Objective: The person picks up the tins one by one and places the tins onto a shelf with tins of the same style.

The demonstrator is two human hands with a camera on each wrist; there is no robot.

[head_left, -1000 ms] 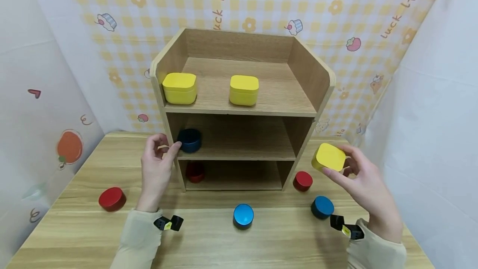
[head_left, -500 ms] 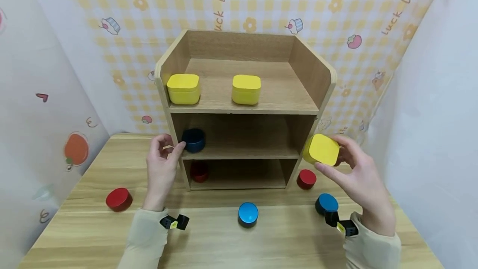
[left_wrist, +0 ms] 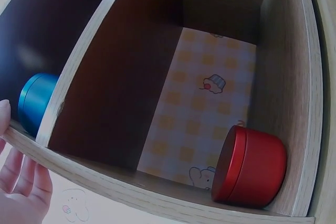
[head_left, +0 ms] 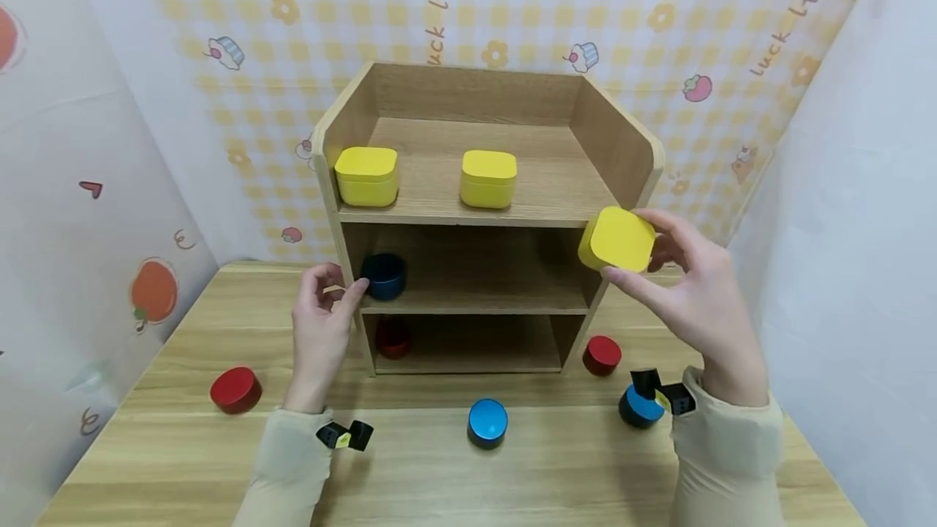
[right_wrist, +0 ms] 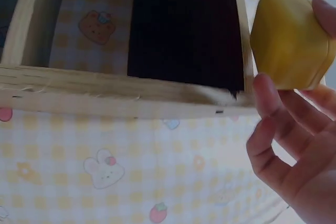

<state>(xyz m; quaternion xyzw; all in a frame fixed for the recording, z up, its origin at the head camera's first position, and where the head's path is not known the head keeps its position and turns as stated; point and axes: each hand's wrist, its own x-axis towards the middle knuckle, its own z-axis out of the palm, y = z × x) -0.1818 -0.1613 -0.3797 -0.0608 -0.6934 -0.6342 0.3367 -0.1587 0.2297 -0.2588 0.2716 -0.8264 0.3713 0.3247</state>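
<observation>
Your right hand (head_left: 691, 287) pinches a yellow box (head_left: 622, 241) at 3 o'clock on the shelf (head_left: 552, 177) | your left hand (head_left: 320, 340) grips its side, 8 o'clock | ideally clear the edge, then level the box

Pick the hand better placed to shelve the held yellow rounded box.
Right hand, probably: it holds the yellow rounded box near the wooden shelf unit; the left hand grips its left side.

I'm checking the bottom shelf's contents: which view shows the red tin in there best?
The left wrist view: there the red tin is large and near, its lid seam visible. The head view shows it small and in shadow at the left end of the bottom shelf; the right wrist view doesn't show it.
</observation>
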